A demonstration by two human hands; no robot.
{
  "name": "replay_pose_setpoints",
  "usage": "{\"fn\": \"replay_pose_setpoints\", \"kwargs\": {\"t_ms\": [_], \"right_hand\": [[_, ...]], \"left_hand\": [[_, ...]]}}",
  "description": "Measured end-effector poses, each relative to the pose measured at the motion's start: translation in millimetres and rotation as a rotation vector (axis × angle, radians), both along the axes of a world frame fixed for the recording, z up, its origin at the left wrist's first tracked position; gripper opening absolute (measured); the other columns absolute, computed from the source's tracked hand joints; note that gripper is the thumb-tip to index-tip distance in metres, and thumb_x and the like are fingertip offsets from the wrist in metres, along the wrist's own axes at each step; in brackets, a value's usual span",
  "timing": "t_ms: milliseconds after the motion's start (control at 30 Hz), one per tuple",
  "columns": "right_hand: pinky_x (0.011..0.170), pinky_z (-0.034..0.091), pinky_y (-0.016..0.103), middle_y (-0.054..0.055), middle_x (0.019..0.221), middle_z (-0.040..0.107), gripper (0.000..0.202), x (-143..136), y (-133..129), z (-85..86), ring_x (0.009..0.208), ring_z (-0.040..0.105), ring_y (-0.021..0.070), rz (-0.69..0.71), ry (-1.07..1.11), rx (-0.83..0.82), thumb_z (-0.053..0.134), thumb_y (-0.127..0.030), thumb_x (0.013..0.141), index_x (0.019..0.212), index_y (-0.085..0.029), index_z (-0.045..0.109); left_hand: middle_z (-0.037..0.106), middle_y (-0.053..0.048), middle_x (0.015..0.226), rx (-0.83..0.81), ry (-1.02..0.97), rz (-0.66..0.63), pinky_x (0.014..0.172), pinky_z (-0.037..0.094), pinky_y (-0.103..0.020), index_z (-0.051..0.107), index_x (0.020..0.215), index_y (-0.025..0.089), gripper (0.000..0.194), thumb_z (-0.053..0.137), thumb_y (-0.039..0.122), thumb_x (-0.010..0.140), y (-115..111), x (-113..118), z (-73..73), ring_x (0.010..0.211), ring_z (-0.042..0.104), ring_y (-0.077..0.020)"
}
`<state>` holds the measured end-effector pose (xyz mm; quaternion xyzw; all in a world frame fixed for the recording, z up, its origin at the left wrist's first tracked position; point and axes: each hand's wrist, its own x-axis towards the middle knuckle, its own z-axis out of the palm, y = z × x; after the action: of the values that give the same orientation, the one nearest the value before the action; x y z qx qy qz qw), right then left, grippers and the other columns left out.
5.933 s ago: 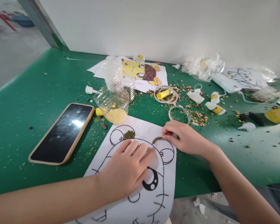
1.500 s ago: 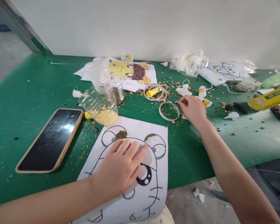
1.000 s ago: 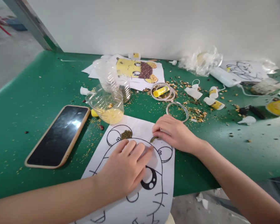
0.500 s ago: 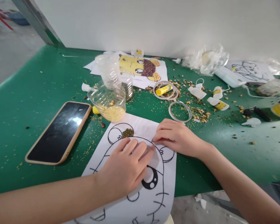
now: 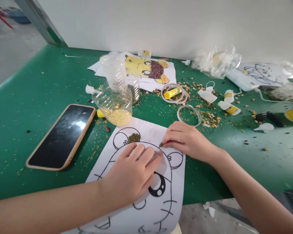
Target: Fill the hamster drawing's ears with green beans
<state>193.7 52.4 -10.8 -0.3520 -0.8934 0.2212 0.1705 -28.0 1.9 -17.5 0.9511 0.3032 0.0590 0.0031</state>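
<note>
Drawing [image 5: 158, 208]: black outlines of a round-eared animal head were shown on white paper, which was laid at the near edge of the green table [image 5: 21, 97], between phone and right forearm.
Left hand [image 5: 134, 170]: it was placed palm down across the upper face, with its fingers slightly bent and parted; nothing was seen held.
Right hand [image 5: 188, 141]: its fingertips were gathered at the upper edge of the right ear; whether anything was pinched could not be told.
Left-ear seeds [image 5: 134, 137]: a dark green patch was filled in at the inner side.
Right-ear seeds [image 5: 161, 145]: a small green strip was left visible beside the fingertips, the rest being covered.
Phone [image 5: 62, 138]: it was laid face up, left of the paper, in a tan case.
Clear cup [image 5: 114, 109]: yellow grains [image 5: 120, 117] were contained in it, near the paper's top corner.
Glue stick [image 5: 173, 93]: it was rested across stacked rings [image 5: 164, 97], beyond the paper.
Colored picture [image 5: 139, 69]: its yellow face was partly covered with dark red beans [image 5: 156, 70].
White bottles [image 5: 229, 108]: they were scattered at the right, among loose seeds [image 5: 211, 120].
</note>
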Motion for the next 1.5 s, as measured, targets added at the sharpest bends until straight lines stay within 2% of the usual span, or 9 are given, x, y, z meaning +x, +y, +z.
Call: {"fn": "replay_pose_setpoints", "kwargs": {"t_ms": [200, 533, 767, 1133, 1500], "right_hand": [[0.072, 0.040, 0.028, 0.003, 0.081, 0.062, 0.012, -2.2, -2.7, 3.9, 0.081, 0.051, 0.0153, 0.006, 0.037, -0.029, 0.051, -0.017, 0.086, 0.082, -0.019, 0.062], [0.070, 0.040, 0.028, 0.003, 0.080, 0.061, 0.013, -3.7, -3.7, 1.0, 0.079, 0.050, 0.0154, 0.004, 0.030, -0.076, 0.048, -0.014, 0.085, 0.081, -0.019, 0.059], [0.069, 0.039, 0.028, 0.002, 0.077, 0.060, 0.010, -2.3, -3.7, 1.9, 0.078, 0.049, 0.0152, -0.002, 0.005, -0.090, 0.050, -0.010, 0.080, 0.078, -0.019, 0.056], [0.072, 0.041, 0.029, 0.003, 0.081, 0.063, 0.013, 0.7, -4.0, 5.0, 0.081, 0.052, 0.0152, 0.011, 0.022, -0.059, 0.053, -0.015, 0.083, 0.080, -0.020, 0.064], [0.071, 0.042, 0.028, 0.003, 0.080, 0.062, 0.014, -0.4, -6.0, 6.6, 0.079, 0.052, 0.0145, 0.044, 0.029, -0.096, 0.053, -0.013, 0.082, 0.080, -0.020, 0.065]], "left_hand": [[0.053, -0.006, 0.091, 0.014, -0.004, -0.001, 0.076, 0.036, -0.038, 0.050, 0.122, 0.018, 0.038, 0.042, 0.029, 0.086, 0.2, 0.1, 0.3, 0.080, 0.043, -0.0215], [0.053, -0.006, 0.091, 0.003, -0.003, -0.001, 0.077, 0.037, -0.039, 0.051, 0.121, 0.018, 0.037, 0.042, 0.029, 0.086, 0.3, 0.5, 0.5, 0.081, 0.044, -0.0218], [0.052, -0.006, 0.092, 0.010, -0.013, 0.005, 0.078, 0.036, -0.040, 0.050, 0.122, 0.018, 0.038, 0.041, 0.029, 0.087, -0.4, -0.4, -0.8, 0.082, 0.044, -0.0225], [0.054, -0.007, 0.091, 0.014, -0.013, -0.001, 0.075, 0.037, -0.038, 0.052, 0.119, 0.018, 0.036, 0.043, 0.028, 0.085, 0.2, 1.0, 0.8, 0.080, 0.044, -0.0215], [0.054, -0.006, 0.093, 0.004, -0.007, -0.005, 0.078, 0.036, -0.039, 0.052, 0.119, 0.017, 0.036, 0.041, 0.028, 0.086, -0.2, 0.1, 0.3, 0.082, 0.045, -0.0218]]}}
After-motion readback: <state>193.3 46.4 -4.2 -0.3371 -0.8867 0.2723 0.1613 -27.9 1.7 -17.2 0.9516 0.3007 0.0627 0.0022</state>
